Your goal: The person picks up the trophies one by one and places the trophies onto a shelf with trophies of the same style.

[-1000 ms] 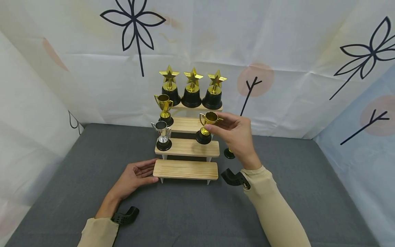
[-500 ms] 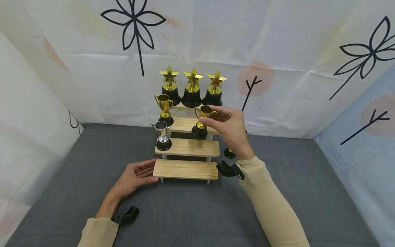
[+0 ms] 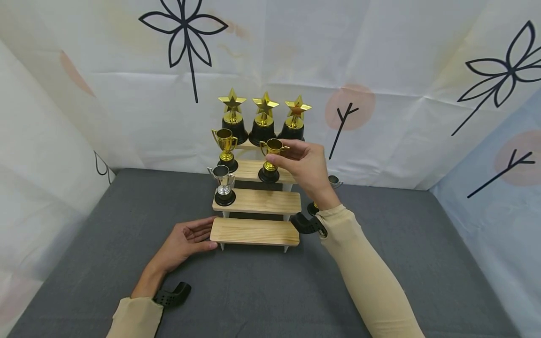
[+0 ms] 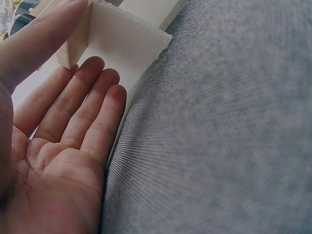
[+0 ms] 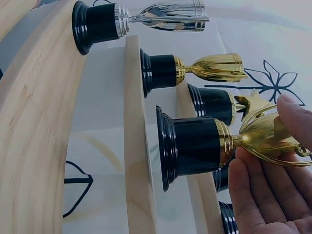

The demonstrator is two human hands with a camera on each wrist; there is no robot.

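My right hand (image 3: 306, 166) pinches a small gold trophy cup (image 3: 270, 162) with a black base between thumb and fingers. The cup is upright over the second-highest step of a wooden display stand (image 3: 254, 232); whether its base touches the step I cannot tell. On that step's left end stands another gold trophy cup (image 3: 226, 145). A silver trophy cup (image 3: 223, 183) stands on the step below, also at the left. My left hand (image 3: 183, 244) lies at the left end of the lowest step, fingers (image 4: 92, 112) extended and thumb along the front side.
Three gold star trophies (image 3: 264, 119) with black bases line the top step. Behind my right wrist, another silver cup (image 3: 334, 180) and a black base (image 3: 313, 209) stand on the grey cloth (image 3: 253, 291), partly hidden. A printed white curtain (image 3: 380, 47) hangs close behind.
My right hand has carried the gold trophy cup leftward and slightly farther back, to above the second-highest step. The left hand has stayed in place.
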